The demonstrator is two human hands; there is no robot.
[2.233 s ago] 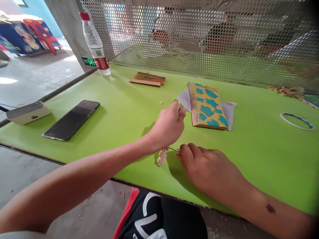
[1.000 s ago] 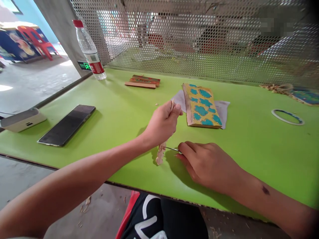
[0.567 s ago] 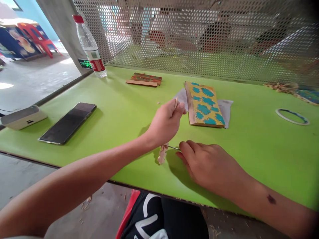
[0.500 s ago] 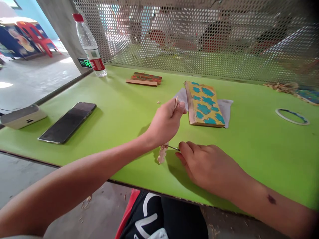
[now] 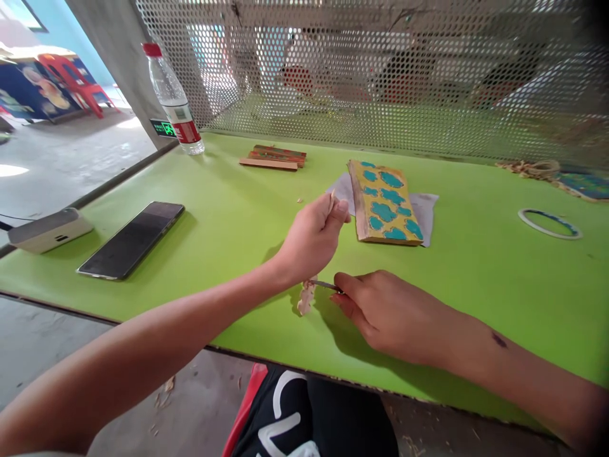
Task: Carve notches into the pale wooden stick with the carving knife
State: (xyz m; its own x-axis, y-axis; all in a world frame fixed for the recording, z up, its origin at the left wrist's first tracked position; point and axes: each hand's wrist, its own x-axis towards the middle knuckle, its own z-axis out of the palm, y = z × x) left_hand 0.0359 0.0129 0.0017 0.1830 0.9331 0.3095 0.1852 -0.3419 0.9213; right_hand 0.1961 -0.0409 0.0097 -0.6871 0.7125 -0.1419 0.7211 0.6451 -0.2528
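Note:
My left hand [image 5: 311,233] is closed around a thin wooden stick [image 5: 332,200], whose tip pokes out above the fingers. Below that hand, a pale carved wooden piece [image 5: 306,299] shows over the green table [image 5: 476,298]; I cannot tell whether it is the stick's lower end. My right hand [image 5: 383,314] pinches a small metal-bladed knife [image 5: 326,285], its tip reaching the pale piece. A painted yellow and teal wooden board [image 5: 384,203] lies just beyond my left fingertips, on sheets of grey sandpaper [image 5: 424,216].
A stack of wooden strips [image 5: 273,158], a smartphone [image 5: 130,240], a power bank [image 5: 50,230] and a water bottle [image 5: 174,101] stand on the table. A perforated metal screen [image 5: 361,70] runs behind it. Wood shavings [image 5: 528,168] and a thin ring [image 5: 549,224] lie to the right.
My right hand has shifted left, bringing the knife tip to the pale piece. The whole view has moved slightly as my head turned.

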